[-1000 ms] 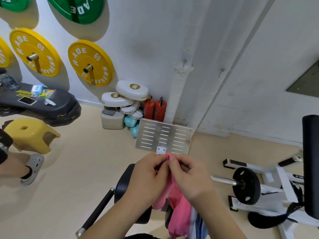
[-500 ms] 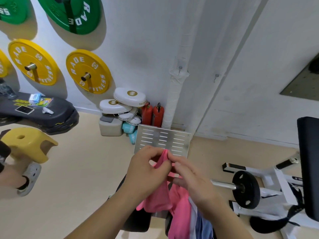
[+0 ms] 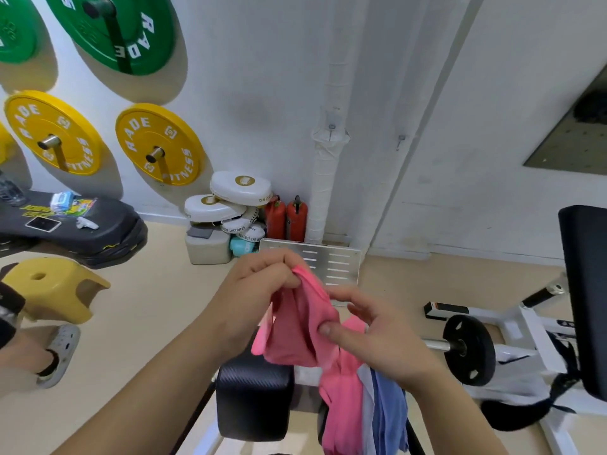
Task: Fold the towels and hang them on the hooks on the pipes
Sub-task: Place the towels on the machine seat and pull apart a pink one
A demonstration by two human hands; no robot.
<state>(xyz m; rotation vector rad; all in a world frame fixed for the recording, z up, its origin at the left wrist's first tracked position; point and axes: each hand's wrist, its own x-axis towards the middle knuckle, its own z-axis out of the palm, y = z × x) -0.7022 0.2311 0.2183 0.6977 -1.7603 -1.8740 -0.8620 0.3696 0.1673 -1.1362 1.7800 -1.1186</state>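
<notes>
Barely started, judging by the scene: shows no finished fold and leaves both hooks (image 3: 331, 127) on the pipes (image 3: 323, 178) bare at 12 and 1 o'clock. Pinches the pink towel (image 3: 295, 326) by its top corner in the left grip (image 3: 262, 284), nips a lower edge under the thumb of the right grip (image 3: 374, 336). Hangs in mid-air above the padded surface (image 3: 254, 399), long axis roughly 12 to 6 o'clock, pinched corner up. Leaves other towels (image 3: 389, 408) draped at 6 o'clock

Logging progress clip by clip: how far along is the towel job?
Nothing looks hung: both hooks on the pipes are bare. In hand: left hand and right hand pinch the pink towel, bunched. Left: fold and hang it, then the blue towel beneath.
</notes>
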